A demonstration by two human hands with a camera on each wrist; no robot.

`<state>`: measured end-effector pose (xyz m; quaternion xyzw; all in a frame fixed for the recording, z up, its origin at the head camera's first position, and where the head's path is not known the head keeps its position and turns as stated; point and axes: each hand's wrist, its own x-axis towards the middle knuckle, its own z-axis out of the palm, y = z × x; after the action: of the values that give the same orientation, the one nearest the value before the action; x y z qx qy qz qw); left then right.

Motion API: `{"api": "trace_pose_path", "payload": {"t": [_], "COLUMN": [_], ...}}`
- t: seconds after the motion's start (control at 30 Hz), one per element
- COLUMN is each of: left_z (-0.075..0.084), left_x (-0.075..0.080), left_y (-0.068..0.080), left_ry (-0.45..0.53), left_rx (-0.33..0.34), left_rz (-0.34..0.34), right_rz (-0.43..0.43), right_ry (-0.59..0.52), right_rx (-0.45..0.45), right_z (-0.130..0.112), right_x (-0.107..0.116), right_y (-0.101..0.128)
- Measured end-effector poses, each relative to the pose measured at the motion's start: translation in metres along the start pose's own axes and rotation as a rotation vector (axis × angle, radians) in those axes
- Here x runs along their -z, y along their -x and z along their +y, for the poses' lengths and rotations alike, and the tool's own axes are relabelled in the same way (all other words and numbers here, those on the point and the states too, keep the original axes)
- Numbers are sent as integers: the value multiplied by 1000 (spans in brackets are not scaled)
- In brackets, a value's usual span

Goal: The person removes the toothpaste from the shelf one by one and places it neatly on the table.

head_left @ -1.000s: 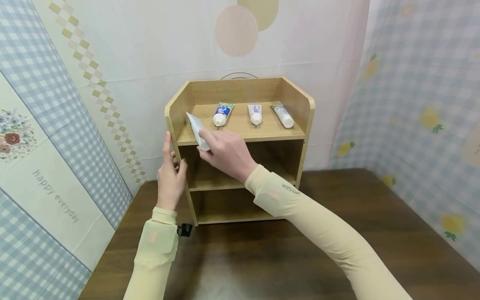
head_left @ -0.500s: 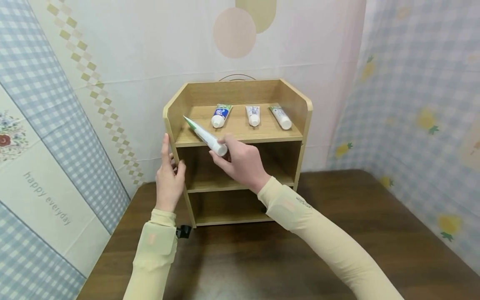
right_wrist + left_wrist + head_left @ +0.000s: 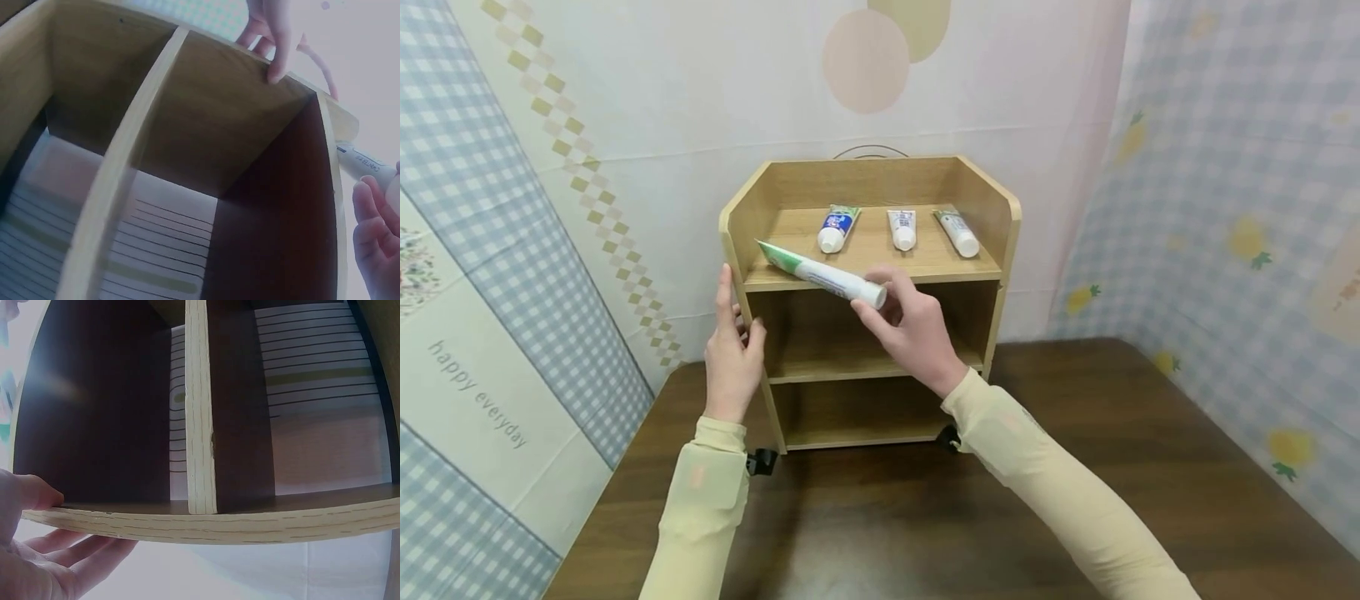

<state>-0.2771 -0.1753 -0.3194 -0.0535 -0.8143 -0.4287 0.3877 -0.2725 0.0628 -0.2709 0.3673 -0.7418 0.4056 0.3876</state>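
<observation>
1. Head: bright, even light; soft glare on bench (image 3: 827, 542) in front of shelf (image 3: 850, 375); lower compartments (image 3: 857, 408) shadowed.
2. Left wrist: backlit, hazy flare, compartments dark, shelf edge bowed.
3. Right wrist: bluish haze, blown-out past shelf's top corner.

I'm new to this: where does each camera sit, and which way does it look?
Head: worn on the head, looking forward and down at the pale wood-grain shelf unit; the left hand, right hand and cream fabric sleeves show.
Left wrist: worn there, looking into the shelf unit, picture turned sideways; the left hand shows, gripping the side panel.
Right wrist: worn there, also looking into the unit; part of the right hand shows at the right edge, the left hand at top.
Shared: head and right wrist both show the white-and-green squeeze tube.
</observation>
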Motion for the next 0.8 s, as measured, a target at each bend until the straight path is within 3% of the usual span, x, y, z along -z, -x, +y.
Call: {"api": "trace_pose_path", "payload": {"t": [0.2, 0.3, 0.8], "left_z": [-1, -1, -1], "left_x": [0, -1, 2], "left_y": [1, 0, 1], "left_ry": [0, -1, 2], "left_rx": [-9, -18, -22], "left_rz": [8, 12, 10], "right_rz": [1, 16, 94], "right_ry": [-259, -336, -425], "right_rx": [-221, -281, -332], "right_z": [-1, 1, -13], "right_x": [10, 15, 51], "right_y": [10, 14, 41]}}
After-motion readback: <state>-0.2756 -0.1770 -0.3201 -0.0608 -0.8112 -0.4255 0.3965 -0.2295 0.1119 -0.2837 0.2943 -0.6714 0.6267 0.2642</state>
